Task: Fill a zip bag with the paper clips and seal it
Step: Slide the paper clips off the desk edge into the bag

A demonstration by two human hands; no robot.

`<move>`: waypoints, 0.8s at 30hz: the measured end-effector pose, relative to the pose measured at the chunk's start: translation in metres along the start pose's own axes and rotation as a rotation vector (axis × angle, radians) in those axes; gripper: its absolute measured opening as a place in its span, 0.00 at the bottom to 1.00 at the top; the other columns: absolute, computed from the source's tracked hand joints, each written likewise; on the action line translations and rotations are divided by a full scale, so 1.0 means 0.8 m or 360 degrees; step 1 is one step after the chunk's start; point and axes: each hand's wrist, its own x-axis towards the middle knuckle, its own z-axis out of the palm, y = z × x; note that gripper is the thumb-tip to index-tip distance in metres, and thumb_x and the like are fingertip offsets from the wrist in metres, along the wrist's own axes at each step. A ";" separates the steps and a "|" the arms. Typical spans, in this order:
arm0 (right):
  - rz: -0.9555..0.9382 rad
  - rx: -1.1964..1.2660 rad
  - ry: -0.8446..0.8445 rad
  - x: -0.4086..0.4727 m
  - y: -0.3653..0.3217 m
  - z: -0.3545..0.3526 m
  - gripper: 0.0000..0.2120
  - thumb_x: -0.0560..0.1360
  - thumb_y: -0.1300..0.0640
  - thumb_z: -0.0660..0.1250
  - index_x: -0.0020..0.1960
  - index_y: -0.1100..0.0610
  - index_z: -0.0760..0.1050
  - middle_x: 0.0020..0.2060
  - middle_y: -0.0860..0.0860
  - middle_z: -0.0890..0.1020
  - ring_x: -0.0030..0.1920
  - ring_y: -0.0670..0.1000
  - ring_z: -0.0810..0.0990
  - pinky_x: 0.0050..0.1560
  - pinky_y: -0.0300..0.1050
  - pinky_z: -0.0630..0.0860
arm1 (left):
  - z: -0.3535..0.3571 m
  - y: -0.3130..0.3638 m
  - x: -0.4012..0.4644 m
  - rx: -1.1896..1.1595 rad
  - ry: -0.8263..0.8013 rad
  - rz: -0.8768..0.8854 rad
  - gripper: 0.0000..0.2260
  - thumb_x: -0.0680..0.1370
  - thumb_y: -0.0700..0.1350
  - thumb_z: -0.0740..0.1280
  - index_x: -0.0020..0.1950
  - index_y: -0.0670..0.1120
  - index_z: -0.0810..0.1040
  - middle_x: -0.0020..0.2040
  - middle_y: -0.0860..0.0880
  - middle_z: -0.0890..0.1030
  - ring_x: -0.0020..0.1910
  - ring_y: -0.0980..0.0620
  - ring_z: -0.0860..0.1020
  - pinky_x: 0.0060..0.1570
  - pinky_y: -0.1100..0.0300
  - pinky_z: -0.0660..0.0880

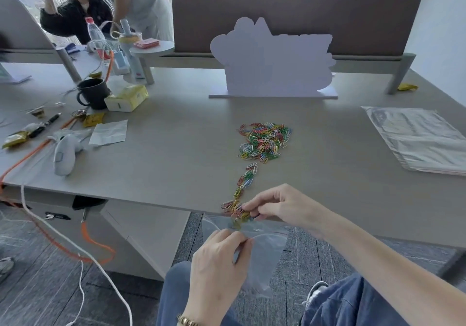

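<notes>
Left hand (219, 257), at six o'clock and nearest the lens, pinches the near lip of the clear zip bag (262, 257), its grip closed on the plastic; the bag hangs below the table (176, 149) edge with its mouth held open just under it. Right hand (280, 205), just right of centre, rests at the table edge with curled fingers (252, 205) on a small cluster of coloured paper clips (264, 141), some at the brink over the bag mouth. Whether any clip is actually pinched cannot be told. A thin trail of clips runs up toward twelve o'clock to the main heap, well apart from the bag. Most clips are not yet bagged.

Recommendation: keep the mouth wide and tight beneath the edge, sweep in modest batches along the trail, and watch for clips slipping past the lip onto the floor.
</notes>
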 end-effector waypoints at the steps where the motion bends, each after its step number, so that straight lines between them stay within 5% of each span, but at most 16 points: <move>1: -0.0009 0.0040 -0.0061 -0.002 -0.001 -0.001 0.14 0.78 0.69 0.63 0.54 0.59 0.86 0.49 0.52 0.88 0.50 0.45 0.85 0.57 0.37 0.80 | -0.001 0.000 0.000 -0.0001 0.0005 0.0001 0.10 0.75 0.56 0.63 0.37 0.54 0.77 0.32 0.58 0.75 0.33 0.59 0.71 0.26 0.60 0.72; 5: -0.0034 0.0208 0.0090 0.009 -0.001 -0.024 0.12 0.79 0.70 0.61 0.51 0.65 0.84 0.49 0.62 0.86 0.49 0.53 0.85 0.54 0.43 0.82 | -0.003 0.000 -0.002 -0.0004 0.0003 -0.0004 0.10 0.75 0.56 0.64 0.37 0.54 0.76 0.32 0.58 0.74 0.32 0.60 0.70 0.26 0.61 0.71; 11: -0.0007 -0.0063 0.0638 0.057 0.001 -0.052 0.12 0.79 0.65 0.64 0.56 0.54 0.83 0.48 0.50 0.85 0.43 0.49 0.84 0.60 0.45 0.79 | 0.000 -0.004 -0.003 0.0041 -0.0023 -0.0017 0.12 0.75 0.58 0.62 0.36 0.54 0.77 0.32 0.58 0.75 0.32 0.60 0.71 0.25 0.62 0.71; 15: -0.0015 -0.0236 0.0526 0.077 -0.008 -0.049 0.14 0.80 0.62 0.64 0.64 0.53 0.80 0.51 0.47 0.82 0.46 0.47 0.82 0.61 0.44 0.77 | 0.001 -0.004 -0.004 0.0029 -0.0047 -0.0032 0.13 0.75 0.59 0.62 0.36 0.55 0.77 0.32 0.58 0.75 0.32 0.59 0.72 0.26 0.60 0.73; 24: -0.0121 -0.0256 0.0037 0.067 -0.008 -0.031 0.14 0.80 0.63 0.64 0.55 0.51 0.86 0.49 0.47 0.87 0.51 0.48 0.85 0.59 0.40 0.77 | -0.002 -0.008 -0.001 -0.0008 -0.0044 -0.0027 0.13 0.76 0.57 0.63 0.36 0.53 0.77 0.33 0.58 0.76 0.33 0.59 0.72 0.27 0.60 0.73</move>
